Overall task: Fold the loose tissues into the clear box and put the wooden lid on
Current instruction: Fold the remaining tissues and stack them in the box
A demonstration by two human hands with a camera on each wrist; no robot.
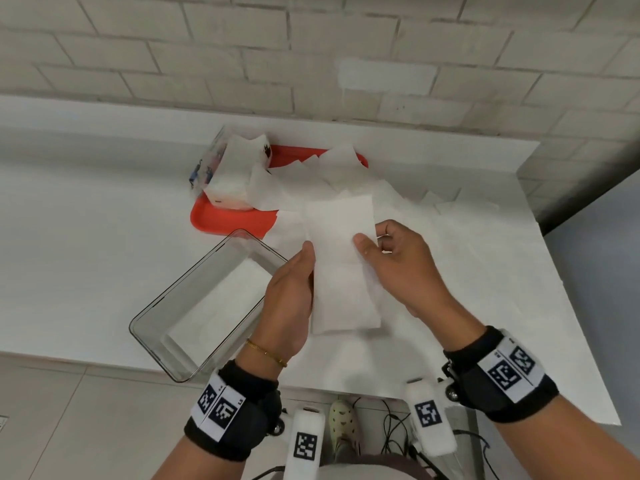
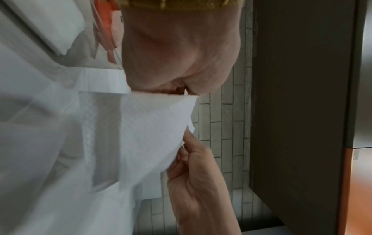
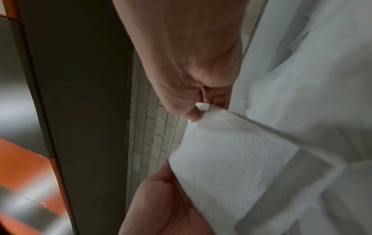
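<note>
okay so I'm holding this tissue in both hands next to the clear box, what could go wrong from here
The tissue is thin and hangs between your left hand and right hand; pulling them apart could tear it or skew the fold.

The clear box overhangs the near edge of the table, so a nudge from your left wrist might tip it off.

The loose tissues behind could get dragged along.

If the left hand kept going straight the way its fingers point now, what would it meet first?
The left hand points away from the person, gripping the held tissue by its left edge. Straight on, it would probably first meet the loose tissues spilling off the red tray; depth is uncertain.
</note>
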